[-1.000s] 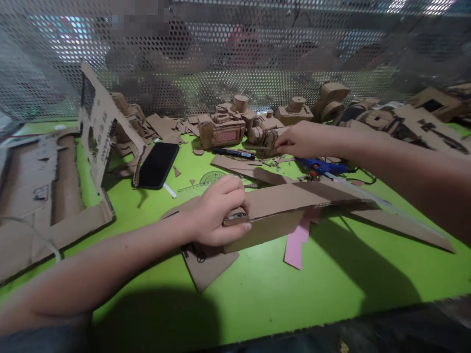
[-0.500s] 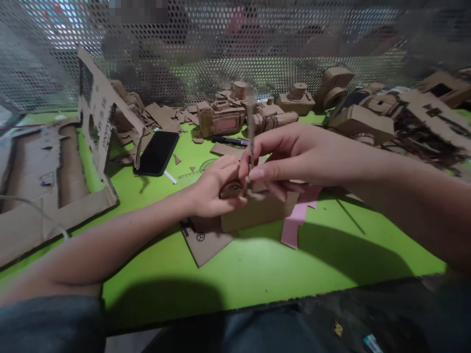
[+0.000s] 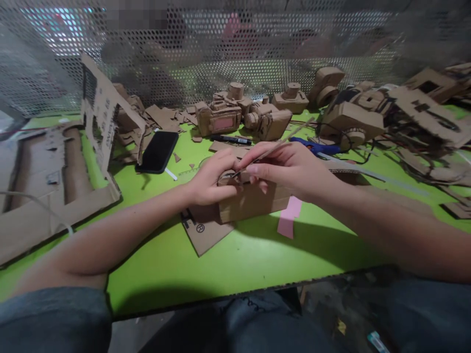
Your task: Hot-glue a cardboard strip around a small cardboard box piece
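My left hand [image 3: 212,180] is closed on a small round cardboard roll [image 3: 228,176] and presses it against the top of a long cardboard piece [image 3: 253,201] lying on the green table [image 3: 235,255]. My right hand [image 3: 290,166] pinches a thin cardboard strip [image 3: 276,145], which slants up to the right; its lower end meets the roll. Both hands touch over the cardboard piece. A pink paper scrap [image 3: 289,221] sticks out from under it.
A black phone [image 3: 157,152], a black marker [image 3: 231,139] and a blue glue gun [image 3: 317,147] lie behind the hands. Cardboard model cameras [image 3: 220,116] line the perforated metal screen [image 3: 235,49]. Cut cardboard sheets [image 3: 51,186] stand at left; more scraps pile at right.
My right hand came back from the models at the rear with a thin strip and lowered it to the roll. The strip tilted from upright to slanted. My left hand kept its hold.
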A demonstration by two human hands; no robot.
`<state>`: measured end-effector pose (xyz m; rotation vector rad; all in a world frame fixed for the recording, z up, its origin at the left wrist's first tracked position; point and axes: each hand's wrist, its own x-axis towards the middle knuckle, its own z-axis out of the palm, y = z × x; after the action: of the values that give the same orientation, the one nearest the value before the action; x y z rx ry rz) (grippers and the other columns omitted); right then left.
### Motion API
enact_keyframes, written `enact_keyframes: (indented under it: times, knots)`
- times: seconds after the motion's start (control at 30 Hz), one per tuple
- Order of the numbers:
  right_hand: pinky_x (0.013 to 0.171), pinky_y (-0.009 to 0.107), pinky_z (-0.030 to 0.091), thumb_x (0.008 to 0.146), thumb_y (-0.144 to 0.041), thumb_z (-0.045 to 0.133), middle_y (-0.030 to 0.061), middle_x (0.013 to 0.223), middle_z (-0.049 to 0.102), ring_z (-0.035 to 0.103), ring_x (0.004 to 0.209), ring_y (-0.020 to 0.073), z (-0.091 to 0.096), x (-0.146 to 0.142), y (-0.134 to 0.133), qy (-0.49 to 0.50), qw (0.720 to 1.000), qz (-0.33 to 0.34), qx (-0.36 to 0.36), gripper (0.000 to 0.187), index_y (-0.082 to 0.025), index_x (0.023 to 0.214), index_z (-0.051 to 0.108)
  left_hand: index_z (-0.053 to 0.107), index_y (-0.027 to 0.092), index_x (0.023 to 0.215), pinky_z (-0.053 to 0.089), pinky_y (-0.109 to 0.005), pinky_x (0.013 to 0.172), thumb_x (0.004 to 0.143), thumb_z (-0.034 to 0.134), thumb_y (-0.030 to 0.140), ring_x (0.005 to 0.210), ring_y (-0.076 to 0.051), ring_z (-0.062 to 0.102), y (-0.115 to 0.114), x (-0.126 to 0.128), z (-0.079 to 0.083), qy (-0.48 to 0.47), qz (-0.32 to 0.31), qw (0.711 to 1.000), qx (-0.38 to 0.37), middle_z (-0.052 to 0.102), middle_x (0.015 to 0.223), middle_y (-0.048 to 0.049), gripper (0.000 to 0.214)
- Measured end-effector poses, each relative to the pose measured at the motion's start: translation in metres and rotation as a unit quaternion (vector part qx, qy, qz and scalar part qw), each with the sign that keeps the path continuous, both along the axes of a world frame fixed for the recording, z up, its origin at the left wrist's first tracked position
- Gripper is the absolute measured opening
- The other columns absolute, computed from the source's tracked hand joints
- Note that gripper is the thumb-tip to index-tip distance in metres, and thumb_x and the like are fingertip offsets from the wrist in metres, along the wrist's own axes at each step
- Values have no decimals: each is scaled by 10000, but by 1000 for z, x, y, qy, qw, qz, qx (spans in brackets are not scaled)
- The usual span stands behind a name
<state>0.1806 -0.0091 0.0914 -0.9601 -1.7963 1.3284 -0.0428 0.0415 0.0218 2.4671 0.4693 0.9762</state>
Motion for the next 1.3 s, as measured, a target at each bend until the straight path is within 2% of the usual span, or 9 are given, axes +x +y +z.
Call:
enact_keyframes:
  times: [0.23, 0.37, 0.47, 0.57, 0.63, 0.77, 1.07, 1.23, 1.3]
  knots:
    - [523, 275, 530, 857, -223, 738, -4, 765, 687, 613, 620, 147, -1, 6, 12, 38, 999, 10, -35, 101, -225, 938, 678, 609, 221, 914, 490, -415, 817, 912, 722, 509, 917, -268, 620, -4, 1, 0, -13, 6, 1000, -16, 648, 944, -60, 310]
    - [562, 293, 485, 968, -198, 652, 4, 821, 698, 583, 612, 146, 17, 23, 31, -144, 987, -49, 43, 205, -229, 1169, 670, 610, 219, 896, 481, -385, 795, 948, 714, 493, 880, -235, 604, -8, 0, 1, -26, 4, 1000, -9, 609, 904, -35, 298]
    - [653, 313, 433, 1015, -163, 608, 60, 905, 747, 562, 677, 133, 37, 40, 59, -377, 913, -96, 124, 224, -166, 1203, 731, 614, 212, 895, 475, -361, 770, 963, 712, 437, 847, -210, 588, -11, 1, 1, -41, -4, 999, 7, 603, 902, -28, 254]
    - [730, 348, 408, 1014, -233, 675, 81, 970, 800, 566, 707, 123, 43, 59, 96, -585, 799, -66, 124, 208, -160, 1135, 828, 613, 210, 909, 472, -342, 753, 954, 718, 373, 830, -193, 582, -12, 2, 2, -49, -7, 999, 11, 601, 901, -18, 199]
    - [727, 355, 384, 979, -222, 719, 76, 941, 808, 520, 654, 102, 39, 72, 121, -641, 758, -55, 110, 197, -149, 1101, 855, 610, 212, 915, 473, -336, 748, 953, 718, 358, 825, -188, 582, -14, 2, 2, -51, -6, 999, 13, 602, 900, -13, 186]
    - [736, 328, 379, 925, -68, 705, 67, 925, 803, 503, 641, 78, 19, 85, 150, -649, 755, -12, 97, 218, -144, 1048, 867, 603, 218, 929, 491, -338, 754, 954, 707, 336, 838, -190, 586, -16, 1, 2, -43, -2, 999, 19, 598, 906, -12, 159]
    - [682, 383, 276, 877, -1, 625, 94, 759, 680, 311, 612, 139, -23, 82, 156, -665, 731, 52, 142, 262, -193, 699, 643, 587, 234, 967, 520, -347, 764, 943, 706, 309, 866, -201, 592, -18, 0, 0, -44, -7, 999, 1, 617, 915, -16, 142]
    - [697, 367, 347, 902, -132, 647, 76, 802, 695, 507, 679, 191, -18, 82, 170, -650, 741, 90, 139, 202, -235, 734, 602, 587, 234, 972, 526, -347, 774, 945, 701, 307, 870, -197, 590, -19, -1, 0, -44, -5, 999, -5, 607, 917, -12, 138]
    - [712, 339, 425, 905, -174, 657, 59, 852, 728, 602, 743, 198, -10, 81, 171, -600, 786, 103, 110, 141, -243, 791, 615, 590, 232, 973, 521, -340, 764, 950, 705, 310, 862, -193, 589, -18, -1, 0, -45, -5, 999, -4, 610, 913, -11, 141]
